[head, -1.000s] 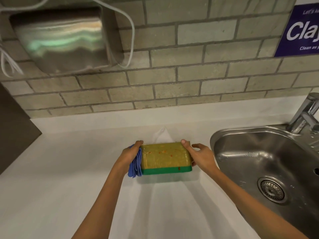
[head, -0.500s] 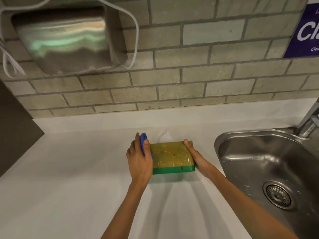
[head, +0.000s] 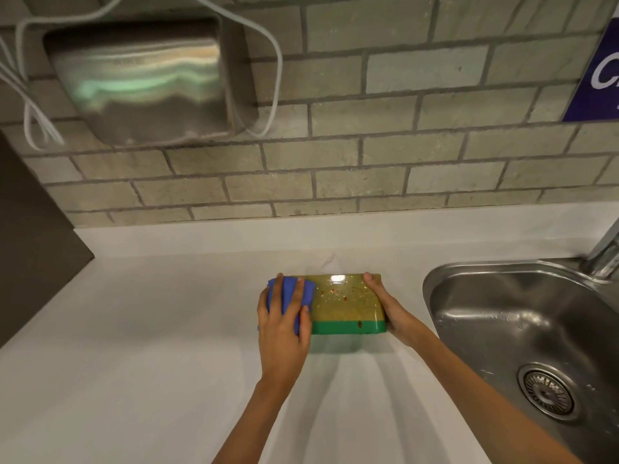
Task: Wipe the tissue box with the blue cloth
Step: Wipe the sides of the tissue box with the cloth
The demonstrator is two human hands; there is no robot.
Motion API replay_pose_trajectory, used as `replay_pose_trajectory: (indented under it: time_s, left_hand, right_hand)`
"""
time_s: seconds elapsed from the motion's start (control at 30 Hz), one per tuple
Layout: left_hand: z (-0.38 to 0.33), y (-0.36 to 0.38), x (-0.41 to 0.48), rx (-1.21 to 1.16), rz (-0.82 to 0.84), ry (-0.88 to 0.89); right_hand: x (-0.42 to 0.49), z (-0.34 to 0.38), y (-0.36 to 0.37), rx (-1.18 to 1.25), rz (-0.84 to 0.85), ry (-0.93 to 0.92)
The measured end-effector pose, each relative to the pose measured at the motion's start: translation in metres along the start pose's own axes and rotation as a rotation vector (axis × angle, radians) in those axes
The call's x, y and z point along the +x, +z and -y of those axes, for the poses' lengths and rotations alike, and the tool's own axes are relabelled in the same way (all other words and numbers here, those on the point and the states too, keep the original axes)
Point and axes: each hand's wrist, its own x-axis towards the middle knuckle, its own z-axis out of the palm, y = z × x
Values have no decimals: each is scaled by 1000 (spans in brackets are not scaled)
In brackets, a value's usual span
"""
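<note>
The tissue box (head: 348, 304) lies on the white counter, with a glossy yellow top, red spots and a green front band. A white tissue (head: 326, 261) pokes up behind it. My left hand (head: 283, 324) presses the folded blue cloth (head: 289, 294) flat on the box's left end, fingers spread over the cloth. My right hand (head: 390, 306) grips the box's right end, thumb on the top far corner.
A steel sink (head: 522, 329) with a drain lies right of the box, its tap (head: 606, 252) at the far right. A metal dispenser (head: 144, 82) with white cables hangs on the brick wall. A dark panel (head: 30, 236) borders the counter's left.
My left hand moved the blue cloth from the box's left side up onto its top left end. The right hand kept its hold on the right end.
</note>
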Motion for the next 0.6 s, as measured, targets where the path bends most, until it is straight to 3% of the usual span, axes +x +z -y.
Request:
replay_pose_trajectory:
  time_s: [0.1,0.37,0.6]
  left_hand:
    - [-19,7,15,-3,-33,-102]
    - [-14,7,-3,216,-17,279]
    - [-28,9,22,123,-35,-11]
  right_hand:
    - [-1,0,2,-8,-25,23]
    - [0,6,1,10,-29,53]
    - [-4,7,5,-22,-64,81]
